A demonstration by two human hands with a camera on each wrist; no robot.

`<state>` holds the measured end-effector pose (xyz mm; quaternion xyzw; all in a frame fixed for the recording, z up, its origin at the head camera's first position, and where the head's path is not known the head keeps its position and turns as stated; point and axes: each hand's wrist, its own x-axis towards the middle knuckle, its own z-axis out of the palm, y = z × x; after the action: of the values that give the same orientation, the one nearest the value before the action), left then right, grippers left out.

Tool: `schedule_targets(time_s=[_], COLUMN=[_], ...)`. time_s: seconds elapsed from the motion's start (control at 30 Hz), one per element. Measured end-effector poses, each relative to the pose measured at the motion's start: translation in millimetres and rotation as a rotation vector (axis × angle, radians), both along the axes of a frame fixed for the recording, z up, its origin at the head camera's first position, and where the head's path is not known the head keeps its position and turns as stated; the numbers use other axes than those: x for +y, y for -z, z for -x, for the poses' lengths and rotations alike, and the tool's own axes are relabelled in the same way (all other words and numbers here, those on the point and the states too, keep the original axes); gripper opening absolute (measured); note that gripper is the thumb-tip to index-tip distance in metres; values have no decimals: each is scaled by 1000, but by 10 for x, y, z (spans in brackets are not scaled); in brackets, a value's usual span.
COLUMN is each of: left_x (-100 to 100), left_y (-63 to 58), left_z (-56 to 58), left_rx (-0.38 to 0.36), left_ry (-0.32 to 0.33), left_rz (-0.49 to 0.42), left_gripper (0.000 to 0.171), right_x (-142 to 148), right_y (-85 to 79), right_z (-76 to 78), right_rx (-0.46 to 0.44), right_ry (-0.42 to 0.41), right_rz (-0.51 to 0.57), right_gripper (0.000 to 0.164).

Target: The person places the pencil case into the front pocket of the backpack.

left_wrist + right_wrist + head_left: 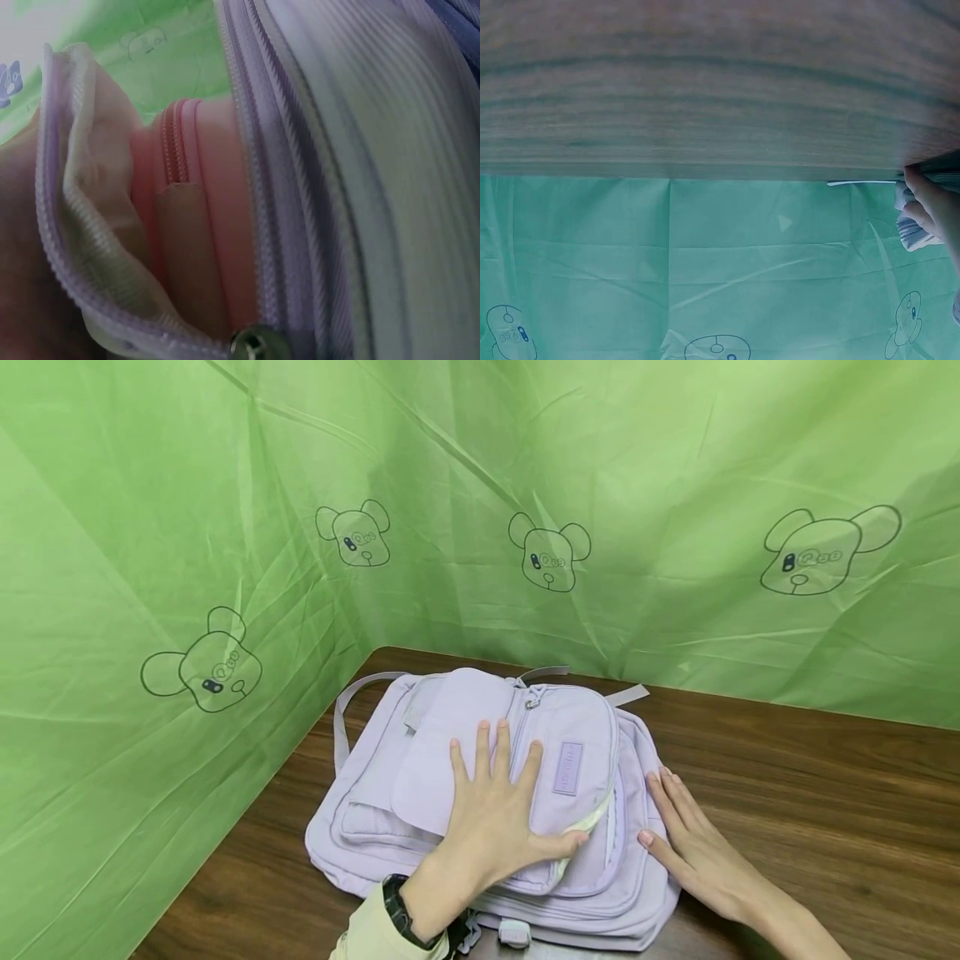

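A lilac backpack (360, 814) lies on its back on the wooden table. My left hand (491, 814) rests on its front with fingers spread and straight, the thumb over the partly unzipped front pocket (588, 718). Through that zip gap the left wrist view shows a pink item with a zip (225, 247) inside; its full shape is hidden. At the backpack's right side, my right hand (697, 852) touches the edge with extended fingers. The right wrist view catches only part of the right hand (934, 206) beside the bag.
Brown wooden tabletop (810, 793) extends to the right of the bag. Green curtains (480, 460) with bear-head drawings stand behind and on the left. A grey strap (341, 718) loops off the bag's left side, and a pale buckle (514, 933) sits at the near edge.
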<state>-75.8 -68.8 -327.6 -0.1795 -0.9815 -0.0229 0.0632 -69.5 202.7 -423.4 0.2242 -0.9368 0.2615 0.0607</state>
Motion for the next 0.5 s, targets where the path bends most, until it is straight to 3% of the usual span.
schedule_targets(time_s=[0.5], left_x=[21], left_y=[34], left_z=[-10], left_rx=[49], left_ry=[0], left_rz=[19], left_gripper=[107], right_x=[-18], right_y=[-11], right_z=[-18], right_rx=[1], right_ry=[39], right_rz=[-66], right_gripper=[69])
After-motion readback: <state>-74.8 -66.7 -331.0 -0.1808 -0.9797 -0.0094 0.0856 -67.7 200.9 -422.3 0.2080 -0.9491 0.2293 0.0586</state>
